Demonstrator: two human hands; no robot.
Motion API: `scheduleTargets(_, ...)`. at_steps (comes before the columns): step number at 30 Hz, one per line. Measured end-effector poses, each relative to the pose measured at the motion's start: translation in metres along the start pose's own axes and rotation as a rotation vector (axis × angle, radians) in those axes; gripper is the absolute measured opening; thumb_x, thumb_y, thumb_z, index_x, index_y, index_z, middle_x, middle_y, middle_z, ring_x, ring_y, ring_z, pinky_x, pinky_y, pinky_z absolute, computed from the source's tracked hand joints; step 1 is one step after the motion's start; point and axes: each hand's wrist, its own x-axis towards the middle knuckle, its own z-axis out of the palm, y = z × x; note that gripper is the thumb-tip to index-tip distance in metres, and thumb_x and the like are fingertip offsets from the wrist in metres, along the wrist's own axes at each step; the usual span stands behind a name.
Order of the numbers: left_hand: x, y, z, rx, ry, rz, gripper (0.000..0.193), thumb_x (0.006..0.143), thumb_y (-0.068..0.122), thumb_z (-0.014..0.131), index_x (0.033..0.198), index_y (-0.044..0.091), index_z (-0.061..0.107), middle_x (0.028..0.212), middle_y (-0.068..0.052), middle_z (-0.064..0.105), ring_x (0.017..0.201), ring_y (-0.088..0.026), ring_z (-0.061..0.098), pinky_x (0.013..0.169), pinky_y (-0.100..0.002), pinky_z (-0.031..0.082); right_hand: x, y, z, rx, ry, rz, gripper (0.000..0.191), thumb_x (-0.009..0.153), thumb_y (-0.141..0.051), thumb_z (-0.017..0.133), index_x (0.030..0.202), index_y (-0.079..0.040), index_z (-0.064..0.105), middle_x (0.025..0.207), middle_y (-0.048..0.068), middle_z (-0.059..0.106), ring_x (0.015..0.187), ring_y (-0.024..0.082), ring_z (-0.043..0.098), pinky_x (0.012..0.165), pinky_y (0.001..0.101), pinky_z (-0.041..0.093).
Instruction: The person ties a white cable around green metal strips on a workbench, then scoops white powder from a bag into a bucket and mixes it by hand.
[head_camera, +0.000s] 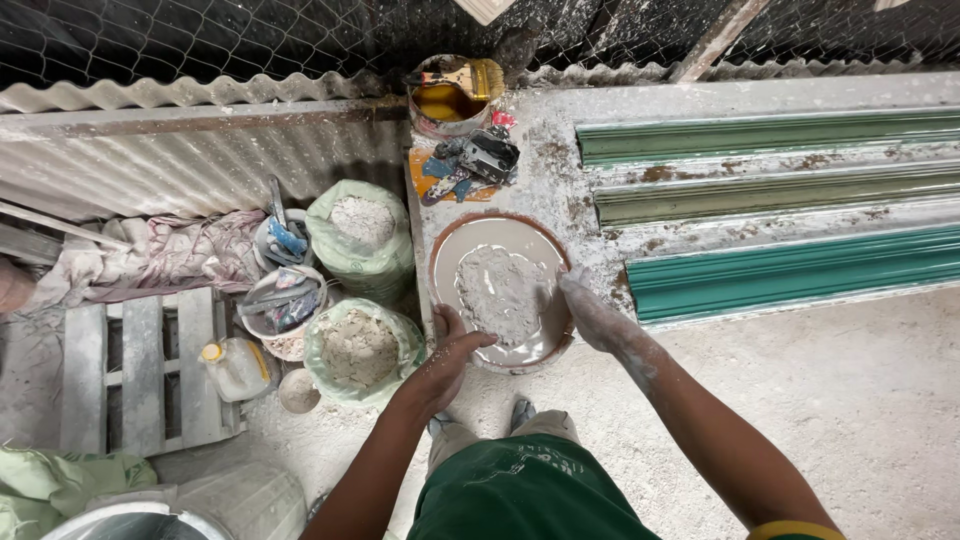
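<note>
Left hand (447, 352) grips basin (440, 262) rim | right hand (588, 310), fingers together, enters plaster (500, 292) | best: steady basin, fold slowly

Right hand (590, 310) fingers partly sunk in the basin's (446, 250) wet mix; white bucket (130, 522) cut off by bottom edge.

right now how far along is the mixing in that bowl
Done: powder is heaped in the bowl, sitting as a dry mound in pale liquid. In hand: the left hand grips the bowl's rim while the powder-coated right hand is at its edge. Left: the mound is unmixed; the green moulds look unfilled.
</note>
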Motion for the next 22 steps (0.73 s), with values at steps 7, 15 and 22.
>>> scheduleTargets(7,0.011,-0.002,0.001,0.006,0.036,-0.064,0.130,0.085,0.040,0.066,0.143,0.012,-0.047,0.155,-0.007,-0.051,0.151,-0.027,-0.031,0.124,-0.048,-0.003,0.008,-0.006,0.011,0.414,0.023,0.049,0.084,0.099,-0.051,0.028,0.154,-0.007,-0.018,0.164,0.029,0.009,0.154,0.040,0.013,0.122,0.0557,0.019)
scheduleTargets(15,0.002,-0.003,-0.008,0.068,0.081,-0.061,0.123,0.089,0.039,0.062,0.145,0.007,-0.042,0.159,-0.010,-0.046,0.153,-0.025,-0.030,0.125,-0.046,0.000,-0.005,0.005,-0.015,0.122,-0.009,-0.042,0.083,0.101,-0.057,0.014,0.161,0.000,0.013,0.163,0.029,0.024,0.154,0.039,0.022,0.123,0.0541,0.023)
scheduleTargets(22,-0.015,-0.016,-0.018,-0.071,0.139,0.009,0.116,0.085,0.038,0.063,0.157,0.013,-0.025,0.169,-0.018,-0.012,0.157,-0.031,0.001,0.125,-0.050,0.005,-0.014,0.016,-0.022,0.263,0.158,-0.098,0.090,0.095,-0.065,0.028,0.162,-0.009,0.005,0.170,0.018,0.001,0.157,0.035,0.006,0.124,0.0555,0.018)
